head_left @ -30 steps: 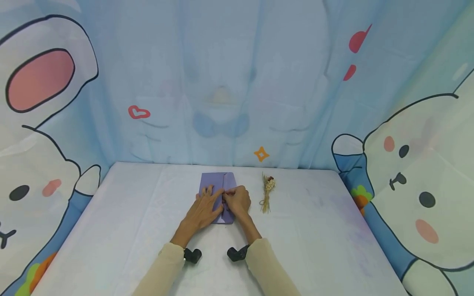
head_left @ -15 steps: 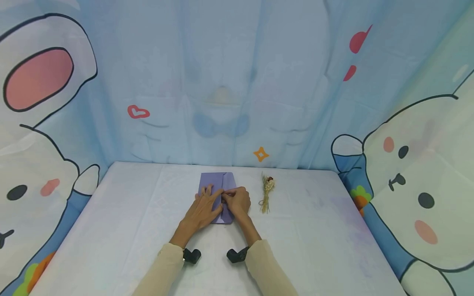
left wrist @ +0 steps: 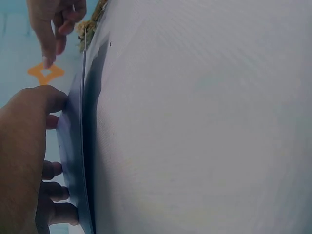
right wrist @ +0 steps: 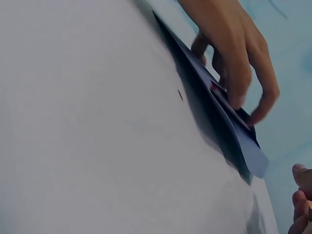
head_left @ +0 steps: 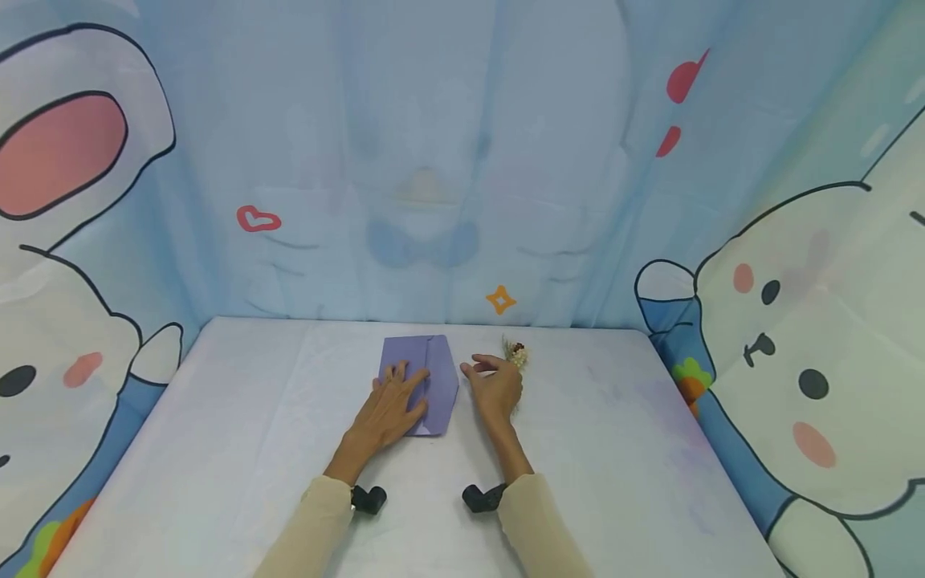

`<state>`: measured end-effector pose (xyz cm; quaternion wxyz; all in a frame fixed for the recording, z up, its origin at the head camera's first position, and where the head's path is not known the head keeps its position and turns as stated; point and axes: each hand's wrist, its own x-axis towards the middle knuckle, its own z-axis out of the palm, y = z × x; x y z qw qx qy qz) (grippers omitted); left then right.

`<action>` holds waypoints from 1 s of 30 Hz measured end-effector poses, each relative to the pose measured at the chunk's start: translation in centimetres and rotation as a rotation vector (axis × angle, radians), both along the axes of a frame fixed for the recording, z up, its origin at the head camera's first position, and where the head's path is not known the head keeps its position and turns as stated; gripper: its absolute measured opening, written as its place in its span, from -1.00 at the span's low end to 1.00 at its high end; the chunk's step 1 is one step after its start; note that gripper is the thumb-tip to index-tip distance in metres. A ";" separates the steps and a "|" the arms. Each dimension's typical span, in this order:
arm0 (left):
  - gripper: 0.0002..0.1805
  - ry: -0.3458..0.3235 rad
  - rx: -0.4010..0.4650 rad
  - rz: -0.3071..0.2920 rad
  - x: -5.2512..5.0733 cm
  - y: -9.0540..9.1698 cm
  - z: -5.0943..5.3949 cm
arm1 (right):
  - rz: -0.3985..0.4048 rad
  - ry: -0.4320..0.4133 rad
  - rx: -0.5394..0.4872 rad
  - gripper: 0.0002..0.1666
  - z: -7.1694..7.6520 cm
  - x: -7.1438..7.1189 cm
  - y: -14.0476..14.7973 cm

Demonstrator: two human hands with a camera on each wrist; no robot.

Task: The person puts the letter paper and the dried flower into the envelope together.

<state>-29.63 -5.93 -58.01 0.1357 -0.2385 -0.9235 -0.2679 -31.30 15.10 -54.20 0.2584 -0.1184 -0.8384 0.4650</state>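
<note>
Resting on the purple envelope (head_left: pixel 439 385), our left hand (head_left: pixel 390 405) lies spread; our right hand (head_left: pixel 499 392) — loosely curved, seemingly empty — hangs just right of the envelope, whose long axis points away from us.

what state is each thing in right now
purple envelope: lying down, flap side spread outward
left hand: resting on the envelope
right hand: apart from the envelope, holding nothing visible
dried flower bunch: lying down, partly hidden
white cloth: spread out
printed curtain: hanging
</note>
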 end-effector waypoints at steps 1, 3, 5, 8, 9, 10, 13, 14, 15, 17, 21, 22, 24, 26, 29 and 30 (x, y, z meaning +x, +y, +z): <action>-0.41 -0.002 0.005 -0.003 0.2 0.0 0.3 | -0.014 0.009 -0.005 -0.72 0.1 0.0 0.4; -0.41 0.003 0.010 -0.010 0.5 -0.1 0.7 | -0.043 0.025 -0.006 -0.66 0.4 -0.1 1.0; -0.41 0.006 0.004 -0.011 0.7 -0.2 1.0 | -0.064 0.037 -0.008 -0.61 0.6 -0.2 1.7; -0.41 -0.014 -0.021 -0.001 1.0 -0.2 1.5 | -0.085 0.047 -0.006 -0.58 0.7 -0.2 2.5; -0.40 -0.035 -0.019 -0.001 1.3 -0.2 2.1 | -0.092 0.048 -0.001 -0.57 0.8 -0.3 2.7; -0.40 -0.048 -0.032 0.004 1.3 -0.2 2.1 | -0.100 0.051 -0.002 -0.56 0.8 -0.3 2.9; -0.40 -0.086 -0.071 0.017 1.6 -0.2 2.5 | -0.127 0.057 0.007 -0.54 0.8 -0.2 3.4; -0.39 -0.095 -0.083 0.021 1.6 -0.2 2.6 | -0.137 0.061 0.004 -0.53 0.8 -0.2 3.6; -0.39 -0.099 -0.093 0.024 1.6 -0.2 2.6 | -0.150 0.062 0.000 -0.52 0.8 -0.2 3.7; -0.39 -0.101 -0.104 0.027 1.5 -0.2 2.6 | -0.177 0.061 -0.012 -0.51 0.7 -0.1 4.0; -0.39 -0.097 -0.096 0.027 1.4 -0.2 2.6 | -0.228 0.044 -0.061 -0.49 0.4 0.2 4.4; -0.40 -0.091 -0.092 0.028 1.4 -0.1 2.6 | -0.237 0.042 -0.070 -0.49 0.3 0.2 4.5; -0.40 -0.087 -0.088 0.030 1.4 -0.1 2.6 | -0.256 0.030 -0.080 -0.49 0.2 0.3 4.7; -0.40 -0.084 -0.088 0.026 1.4 0.0 2.7 | -0.278 0.015 -0.076 -0.49 -0.1 0.4 4.9; -0.40 -0.075 -0.075 0.015 1.5 0.0 2.7 | -0.302 -0.009 -0.076 -0.48 -0.4 0.5 5.1; -0.40 -0.069 -0.064 0.010 1.4 0.1 2.6 | -0.307 -0.015 -0.075 -0.48 -0.5 0.6 5.2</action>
